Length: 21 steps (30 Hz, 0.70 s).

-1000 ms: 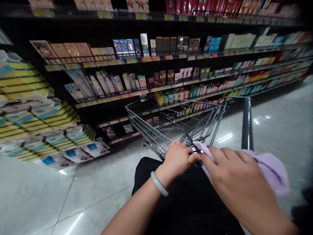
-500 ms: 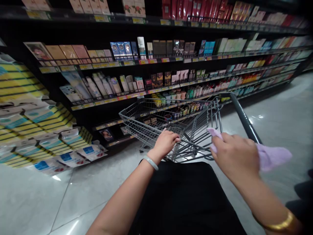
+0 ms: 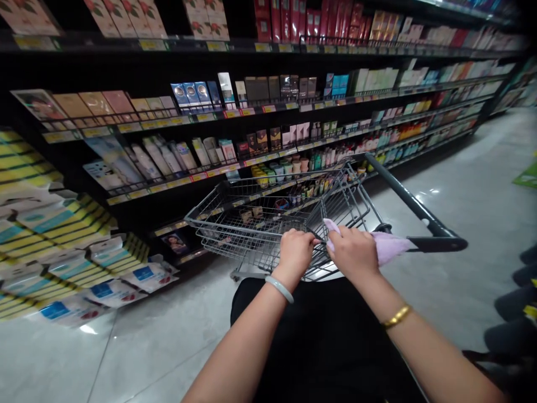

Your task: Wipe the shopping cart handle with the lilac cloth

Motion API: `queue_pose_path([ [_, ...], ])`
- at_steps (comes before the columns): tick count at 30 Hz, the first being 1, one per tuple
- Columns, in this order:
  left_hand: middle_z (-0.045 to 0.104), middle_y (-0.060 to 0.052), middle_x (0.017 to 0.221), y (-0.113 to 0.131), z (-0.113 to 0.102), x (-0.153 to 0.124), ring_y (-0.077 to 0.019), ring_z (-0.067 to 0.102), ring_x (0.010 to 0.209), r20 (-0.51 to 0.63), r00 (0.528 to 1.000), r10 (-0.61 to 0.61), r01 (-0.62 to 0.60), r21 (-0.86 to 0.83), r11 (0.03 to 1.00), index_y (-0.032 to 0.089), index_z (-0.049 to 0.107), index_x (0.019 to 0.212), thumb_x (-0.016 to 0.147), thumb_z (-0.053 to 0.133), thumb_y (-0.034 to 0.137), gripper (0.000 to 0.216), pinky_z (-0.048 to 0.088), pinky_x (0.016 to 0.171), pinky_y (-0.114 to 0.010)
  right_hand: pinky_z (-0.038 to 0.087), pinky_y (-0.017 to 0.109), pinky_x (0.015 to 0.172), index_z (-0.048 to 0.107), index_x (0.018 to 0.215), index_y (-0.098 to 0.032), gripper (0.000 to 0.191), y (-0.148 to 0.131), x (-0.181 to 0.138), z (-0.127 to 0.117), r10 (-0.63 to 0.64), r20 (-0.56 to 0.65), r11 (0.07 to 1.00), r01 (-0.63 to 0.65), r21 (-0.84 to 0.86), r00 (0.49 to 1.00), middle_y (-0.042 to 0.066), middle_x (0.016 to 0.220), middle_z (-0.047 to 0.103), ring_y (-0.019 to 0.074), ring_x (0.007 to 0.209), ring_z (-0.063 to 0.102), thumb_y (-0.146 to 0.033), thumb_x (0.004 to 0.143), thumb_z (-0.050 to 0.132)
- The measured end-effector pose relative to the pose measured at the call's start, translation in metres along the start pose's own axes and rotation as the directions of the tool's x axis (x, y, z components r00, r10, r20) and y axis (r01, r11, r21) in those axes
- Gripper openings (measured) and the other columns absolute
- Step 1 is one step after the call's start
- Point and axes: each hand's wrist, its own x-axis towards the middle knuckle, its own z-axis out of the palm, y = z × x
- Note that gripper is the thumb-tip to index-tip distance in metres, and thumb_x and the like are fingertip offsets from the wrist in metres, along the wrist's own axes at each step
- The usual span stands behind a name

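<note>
A metal wire shopping cart [image 3: 235,226] stands sideways before me, its dark push handle [image 3: 403,196] to the right. My left hand [image 3: 296,249], with a pale bangle at the wrist, is closed on the cart's near top rim. Close beside it, my right hand [image 3: 356,251] is closed around a light purple cloth [image 3: 390,246]. One end of the cloth sticks out past the thumb and the rest trails toward the handle. The right fingers are at the same rim, and the cloth between them and the wire is partly hidden.
Long store shelves [image 3: 201,117] with boxes, bottles and tubes run behind the cart. Stacked yellow-striped packs [image 3: 62,235] stand on the left. Grey shiny floor [image 3: 457,184] stretches to the right, with dark rounded objects [image 3: 514,319] at the right edge.
My right hand has moved left with the purple cloth, from out by the handle to close beside my left hand. The left fingers have closed tighter at the rim. The view has shifted somewhat.
</note>
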Motion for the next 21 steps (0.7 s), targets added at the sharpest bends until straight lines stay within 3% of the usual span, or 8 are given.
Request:
queue_pose_path([
  [3,0.071,-0.006,0.088,0.006,0.000,0.001,-0.0214,0.059,0.089,0.021,1.000,0.010,-0.011,0.024,1.000,0.022,0.072,0.092,0.098,0.046,0.037,0.030,0.039,0.082,-0.035,0.024,0.037,0.072,0.066,0.104,-0.019,0.029,-0.005,0.006,0.005,0.052,0.003,0.999,-0.052,0.004,0.999,0.013,0.097,0.063,0.0245,0.087,0.052,-0.037,0.091,0.048],
  [9,0.071,-0.007,0.090,-0.001,-0.009,0.001,-0.0223,0.063,0.089,0.101,0.994,-0.044,0.034,0.105,0.994,0.021,0.071,0.088,0.097,0.042,0.053,0.044,0.038,0.078,-0.036,0.031,0.033,0.076,0.066,0.104,-0.020,0.030,0.008,0.016,0.001,-0.092,0.121,0.993,0.082,0.085,0.988,0.012,0.100,0.065,0.0237,0.091,0.058,-0.037,0.093,0.044],
  [14,0.071,-0.005,0.086,0.001,-0.007,-0.002,-0.0217,0.064,0.087,0.077,0.996,-0.039,0.029,0.126,0.992,0.021,0.069,0.084,0.097,0.041,0.054,0.045,0.037,0.077,-0.035,0.036,0.031,0.070,0.065,0.107,-0.015,0.029,0.013,0.022,-0.004,0.062,0.203,0.998,-0.064,0.001,0.977,0.013,0.098,0.066,0.0228,0.083,0.063,-0.031,0.093,0.045],
  [18,0.071,-0.006,0.087,0.005,-0.008,-0.006,-0.0224,0.064,0.088,0.071,0.996,-0.054,0.043,0.151,0.988,0.021,0.070,0.086,0.097,0.041,0.053,0.044,0.037,0.077,-0.035,0.039,0.027,0.069,0.068,0.104,-0.016,0.029,0.014,0.043,-0.007,-0.161,0.308,0.986,0.138,0.096,0.937,0.008,0.092,0.069,0.0186,0.078,0.064,-0.032,0.094,0.046],
  [21,0.071,-0.006,0.087,0.006,-0.011,-0.010,-0.0219,0.064,0.089,0.076,0.995,-0.057,0.047,0.136,0.990,0.022,0.070,0.086,0.098,0.040,0.051,0.044,0.037,0.079,-0.035,0.039,0.030,0.076,0.067,0.106,-0.011,0.034,0.040,0.078,-0.017,-0.239,0.302,0.970,0.238,0.040,0.923,0.012,0.094,0.069,0.0192,0.084,0.065,-0.029,0.097,0.040],
])
